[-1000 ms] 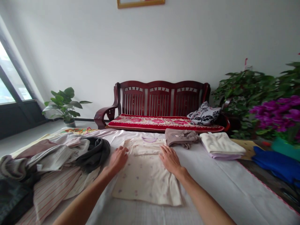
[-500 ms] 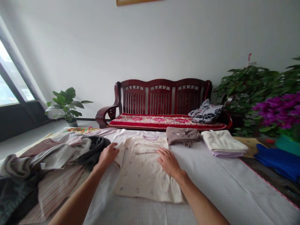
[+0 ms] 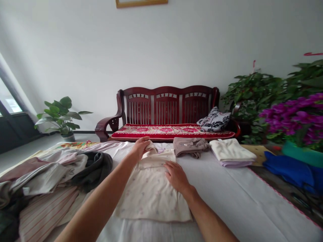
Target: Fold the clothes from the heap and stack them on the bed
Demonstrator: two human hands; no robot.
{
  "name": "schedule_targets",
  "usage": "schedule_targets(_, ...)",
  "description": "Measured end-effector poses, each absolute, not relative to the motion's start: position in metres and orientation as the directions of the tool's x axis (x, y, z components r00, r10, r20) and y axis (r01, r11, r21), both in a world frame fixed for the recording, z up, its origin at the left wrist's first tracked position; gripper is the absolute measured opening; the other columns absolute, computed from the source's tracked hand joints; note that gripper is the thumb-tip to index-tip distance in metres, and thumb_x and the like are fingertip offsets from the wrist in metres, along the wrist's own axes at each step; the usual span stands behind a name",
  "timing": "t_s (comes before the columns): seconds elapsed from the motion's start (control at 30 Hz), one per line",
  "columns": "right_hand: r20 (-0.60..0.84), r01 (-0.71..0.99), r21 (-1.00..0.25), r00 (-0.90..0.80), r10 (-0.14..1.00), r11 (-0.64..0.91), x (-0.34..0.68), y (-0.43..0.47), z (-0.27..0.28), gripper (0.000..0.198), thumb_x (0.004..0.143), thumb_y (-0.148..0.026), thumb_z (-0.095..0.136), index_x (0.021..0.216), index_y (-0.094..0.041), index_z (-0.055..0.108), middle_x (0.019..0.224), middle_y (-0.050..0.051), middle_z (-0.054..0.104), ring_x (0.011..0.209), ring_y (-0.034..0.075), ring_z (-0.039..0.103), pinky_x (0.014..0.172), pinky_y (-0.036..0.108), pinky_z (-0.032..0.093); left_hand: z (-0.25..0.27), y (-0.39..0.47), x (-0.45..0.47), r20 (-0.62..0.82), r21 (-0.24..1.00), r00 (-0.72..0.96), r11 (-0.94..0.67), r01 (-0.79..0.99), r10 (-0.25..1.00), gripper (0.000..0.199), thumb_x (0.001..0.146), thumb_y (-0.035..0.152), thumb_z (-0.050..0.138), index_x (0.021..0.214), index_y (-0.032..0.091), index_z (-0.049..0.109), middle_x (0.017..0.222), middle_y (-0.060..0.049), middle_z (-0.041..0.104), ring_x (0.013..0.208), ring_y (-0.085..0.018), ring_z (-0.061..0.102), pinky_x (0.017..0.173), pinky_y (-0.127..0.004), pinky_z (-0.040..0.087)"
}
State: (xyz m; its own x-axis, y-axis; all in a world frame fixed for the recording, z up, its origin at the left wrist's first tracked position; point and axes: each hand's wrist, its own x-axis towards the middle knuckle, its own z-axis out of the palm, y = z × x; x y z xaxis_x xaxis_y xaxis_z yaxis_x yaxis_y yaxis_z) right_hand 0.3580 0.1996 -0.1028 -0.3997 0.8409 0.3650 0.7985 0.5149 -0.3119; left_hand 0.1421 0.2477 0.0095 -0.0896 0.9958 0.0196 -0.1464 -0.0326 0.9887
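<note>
A cream child's shirt (image 3: 151, 195) with small faint prints lies spread on the white cloth, its hem toward me. My left hand (image 3: 141, 148) pinches the shirt's left sleeve and holds it lifted and folded inward near the collar, where a bit of lilac trim shows. On the shirt's right side, just under the sleeve folded across the chest, my right hand (image 3: 176, 174) rests flat with its fingers stretched out. Right of the collar sits a folded grey-brown garment (image 3: 190, 146).
A heap of loose clothes (image 3: 47, 171) spreads along the left. Farther right are a stack of folded cream and lilac clothes (image 3: 230, 151) and a blue cloth (image 3: 287, 169). Behind stands a dark red wooden bench (image 3: 165, 107). Purple flowers (image 3: 295, 114) rise at the right.
My left hand has moved right and up, bringing the left sleeve inward over the shirt. My right hand stays on the shirt. The view has shifted slightly right.
</note>
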Motion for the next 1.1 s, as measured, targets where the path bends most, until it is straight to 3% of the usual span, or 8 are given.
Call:
schedule_targets(0.13,0.354,0.827,-0.286,-0.379,0.855,0.484,0.360,0.197,-0.098,0.031,0.089,-0.016,0.050,0.112,-0.020,0.071,0.122,0.008,0.069,0.119,0.021,0.057,0.109,0.034,0.037,-0.012,0.258,0.151,0.085,0.995,0.153,-0.093,0.045,0.985,0.048,0.091,0.029,0.060,0.136,0.016,0.055,0.114,-0.013,0.070,0.098,-0.020,0.071,0.091,-0.039,0.057)
schedule_targets(0.3,0.432,0.882,-0.291,-0.225,0.874,0.371,0.361,0.194,-0.094,0.036,0.088,-0.011,0.047,0.115,-0.021,0.070,0.119,0.008,0.069,0.112,0.022,0.058,0.101,0.033,0.043,-0.045,0.254,0.123,0.250,0.795,0.149,-0.290,0.533,0.957,0.037,0.092,0.031,0.056,0.123,0.015,0.069,0.133,-0.016,0.064,0.132,-0.032,0.053,0.116,-0.050,0.034)
schedule_targets(0.4,0.518,0.859,-0.239,-0.282,0.808,0.453,0.359,0.194,-0.096,0.047,0.091,-0.020,0.050,0.138,-0.021,0.057,0.145,0.009,0.055,0.135,0.025,0.044,0.115,0.040,0.032,-0.068,0.241,0.111,0.252,0.492,0.284,-0.375,0.785,0.925,0.043,0.093,0.036,0.055,0.133,0.021,0.064,0.147,-0.014,0.054,0.144,-0.034,0.037,0.121,-0.053,0.021)
schedule_targets(0.47,0.460,0.840,-0.217,-0.363,0.811,0.498,0.357,0.195,-0.100,0.051,0.093,-0.027,0.051,0.144,-0.022,0.051,0.152,0.008,0.047,0.142,0.026,0.036,0.120,0.045,0.025,-0.084,0.233,0.108,0.204,0.245,0.367,-0.410,0.879,0.908,0.051,0.097,0.043,0.048,0.145,0.026,0.052,0.155,-0.013,0.044,0.148,-0.033,0.031,0.121,-0.054,0.019)
schedule_targets(0.6,0.318,0.857,-0.266,-0.355,0.879,0.442,0.356,0.200,-0.107,0.047,0.096,-0.030,0.048,0.142,-0.023,0.053,0.152,0.007,0.050,0.141,0.025,0.040,0.117,0.047,0.029,-0.104,0.224,0.101,0.183,0.144,0.387,-0.414,0.899,0.904,0.058,0.099,0.048,0.043,0.154,0.028,0.038,0.160,-0.013,0.036,0.150,-0.032,0.027,0.120,-0.054,0.020)
schedule_targets(0.83,0.393,0.769,-0.452,-0.284,0.875,0.453,0.382,0.197,-0.096,0.039,0.087,-0.014,0.047,0.118,-0.021,0.070,0.122,0.007,0.070,0.116,0.019,0.060,0.105,0.031,0.044,-0.083,0.186,0.057,0.278,0.208,0.448,-0.508,0.836,0.850,0.052,0.088,0.016,0.051,0.139,0.025,0.056,0.151,-0.011,0.049,0.140,-0.027,0.044,0.117,-0.046,0.034)
schedule_targets(0.97,0.377,0.672,-0.432,-0.471,0.797,0.602,0.420,0.172,-0.087,0.045,0.077,-0.002,0.044,0.099,-0.025,0.076,0.107,0.003,0.074,0.106,0.018,0.063,0.096,0.030,0.048,-0.065,0.137,0.025,0.236,0.181,0.574,-0.616,0.767,0.784,0.058,0.077,0.001,0.048,0.124,0.030,0.063,0.138,-0.004,0.060,0.127,-0.021,0.056,0.109,-0.036,0.044)
schedule_targets(1.1,0.303,0.544,-0.361,-0.700,0.647,0.758,0.450,0.141,-0.079,0.054,0.073,0.002,0.043,0.103,-0.028,0.076,0.112,0.002,0.073,0.105,0.019,0.063,0.094,0.033,0.048,-0.059,0.096,0.006,0.148,0.199,0.639,-0.655,0.729,0.755,0.060,0.076,-0.001,0.046,0.118,0.036,0.066,0.139,0.001,0.060,0.125,-0.021,0.058,0.107,-0.036,0.046)
